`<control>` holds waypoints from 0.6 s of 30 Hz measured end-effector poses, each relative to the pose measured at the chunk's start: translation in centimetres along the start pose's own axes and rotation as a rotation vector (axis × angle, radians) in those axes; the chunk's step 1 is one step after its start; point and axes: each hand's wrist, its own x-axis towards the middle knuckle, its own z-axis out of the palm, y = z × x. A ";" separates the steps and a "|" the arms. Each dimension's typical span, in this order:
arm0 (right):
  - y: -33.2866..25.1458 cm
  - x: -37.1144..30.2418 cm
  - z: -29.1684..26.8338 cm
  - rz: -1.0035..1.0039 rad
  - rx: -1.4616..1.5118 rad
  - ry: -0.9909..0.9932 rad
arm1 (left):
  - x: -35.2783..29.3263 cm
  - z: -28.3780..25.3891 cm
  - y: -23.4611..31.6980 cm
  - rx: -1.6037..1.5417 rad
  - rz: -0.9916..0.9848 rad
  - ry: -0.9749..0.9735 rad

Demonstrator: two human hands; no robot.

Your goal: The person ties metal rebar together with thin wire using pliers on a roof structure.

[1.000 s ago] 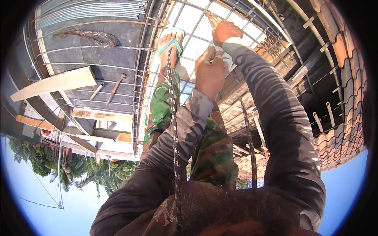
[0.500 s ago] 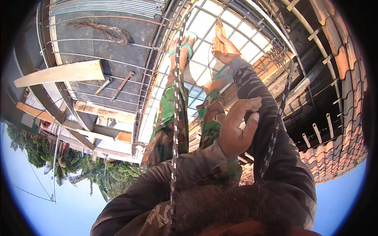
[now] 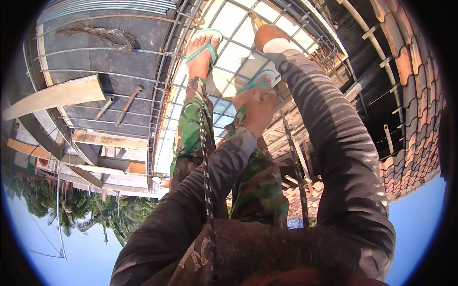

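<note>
My right hand (image 3: 271,38) is closed around pliers (image 3: 257,20) with orange-yellow handles. It reaches far forward over a grid of steel reinforcing bars (image 3: 240,24); the back of the hand hides most of the tool, and whether the jaws touch a bar I cannot tell. Nearer to me, my left hand (image 3: 257,109) is held above my right lower leg, its fingers curled together. Anything inside them is hidden. My feet stand at the grid in green flip-flops (image 3: 210,34).
Left of the grid, a dark panel (image 3: 81,59) bears a dark bundle of thin strands (image 3: 102,37), a hammer-like tool (image 3: 129,106) and a short tube (image 3: 104,108). A wooden plank (image 3: 57,97) lies across its edge. Roof tiles (image 3: 420,124) curve along the right. Trees (image 3: 90,205) show beyond the left edge.
My right hand has stretched further forward and turned its back toward me, with the pliers still in it. My left hand has moved left and forward, its fingers curling in. The view has shifted.
</note>
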 end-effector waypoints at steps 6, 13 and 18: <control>0.0 2.4 0.3 0.021 -0.050 -0.164 | -0.4 0.7 -0.4 -0.045 -0.078 -0.031; 2.1 0.0 3.5 0.079 0.220 -0.061 | -0.3 0.7 1.0 -0.056 -0.085 -0.006; 2.9 -0.3 4.5 0.063 0.201 0.016 | -0.8 0.7 1.3 -0.042 -0.096 0.022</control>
